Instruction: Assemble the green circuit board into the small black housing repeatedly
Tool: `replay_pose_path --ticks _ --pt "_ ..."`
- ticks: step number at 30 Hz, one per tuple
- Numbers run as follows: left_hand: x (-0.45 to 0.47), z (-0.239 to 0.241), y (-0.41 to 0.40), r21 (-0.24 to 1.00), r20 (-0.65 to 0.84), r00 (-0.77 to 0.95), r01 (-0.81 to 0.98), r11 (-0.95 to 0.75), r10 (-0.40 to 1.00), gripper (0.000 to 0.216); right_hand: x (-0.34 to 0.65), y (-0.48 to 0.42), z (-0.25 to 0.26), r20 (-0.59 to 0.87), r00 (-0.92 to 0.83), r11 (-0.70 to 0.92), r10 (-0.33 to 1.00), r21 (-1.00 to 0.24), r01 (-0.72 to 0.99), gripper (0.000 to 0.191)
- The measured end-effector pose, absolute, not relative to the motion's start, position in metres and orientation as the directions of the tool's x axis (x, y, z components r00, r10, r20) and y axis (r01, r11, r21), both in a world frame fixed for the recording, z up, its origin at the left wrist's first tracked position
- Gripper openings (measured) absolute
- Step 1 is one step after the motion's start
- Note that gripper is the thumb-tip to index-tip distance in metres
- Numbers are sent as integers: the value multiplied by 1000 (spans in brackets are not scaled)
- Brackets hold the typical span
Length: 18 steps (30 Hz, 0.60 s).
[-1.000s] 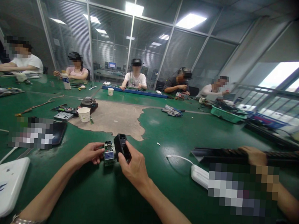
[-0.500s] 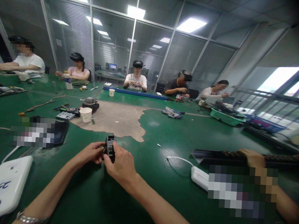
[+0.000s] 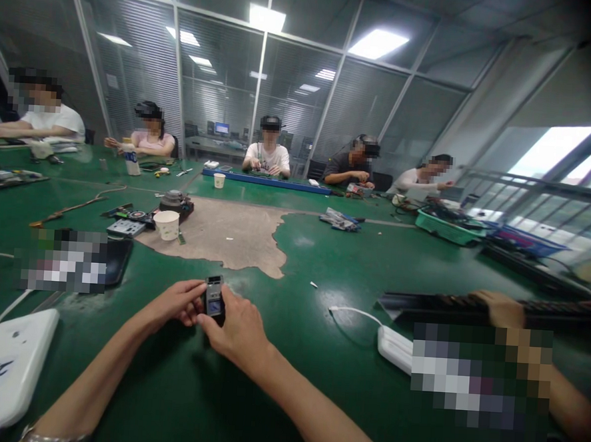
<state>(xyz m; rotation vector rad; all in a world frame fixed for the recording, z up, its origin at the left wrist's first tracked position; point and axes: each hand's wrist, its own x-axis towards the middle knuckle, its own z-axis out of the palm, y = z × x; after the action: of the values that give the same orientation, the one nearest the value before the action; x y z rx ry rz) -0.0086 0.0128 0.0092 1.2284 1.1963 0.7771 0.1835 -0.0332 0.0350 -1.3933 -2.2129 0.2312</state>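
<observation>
Between my two hands is a small dark grey electronic part (image 3: 214, 299), a narrow block with slots and a shiny bluish patch on its upper face. My left hand (image 3: 188, 301) grips its left edge, thumb on top and the other fingers curled beneath. Along its right side, my right hand (image 3: 236, 321) holds it with thumb and fingers. The part is held just above the green table (image 3: 286, 380). Its exact kind cannot be made out, and its underside is hidden.
A paper cup (image 3: 166, 226) and loose electronic parts (image 3: 127, 226) stand ahead to the left. A white power bank (image 3: 8, 370) lies at the near left, another white device (image 3: 392, 347) at right. A co-worker's hand (image 3: 503, 308) rests on a long black bar (image 3: 420, 309).
The part has been tilted in my hands, so a shiny bluish patch now shows on its face. My right fingers have shifted lower along its side. The view has moved slightly.
</observation>
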Motion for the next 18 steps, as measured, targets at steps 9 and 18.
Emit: replay_pose_path --ticks 9,18 --pt "-2 14 14 967 -249 218 105 231 944 64 170 -29 17 345 -275 420 897 -478 771 66" --pt "-6 10 15 957 -289 186 56 284 939 61 168 -30 34 393 -230 417 890 -501 758 59"
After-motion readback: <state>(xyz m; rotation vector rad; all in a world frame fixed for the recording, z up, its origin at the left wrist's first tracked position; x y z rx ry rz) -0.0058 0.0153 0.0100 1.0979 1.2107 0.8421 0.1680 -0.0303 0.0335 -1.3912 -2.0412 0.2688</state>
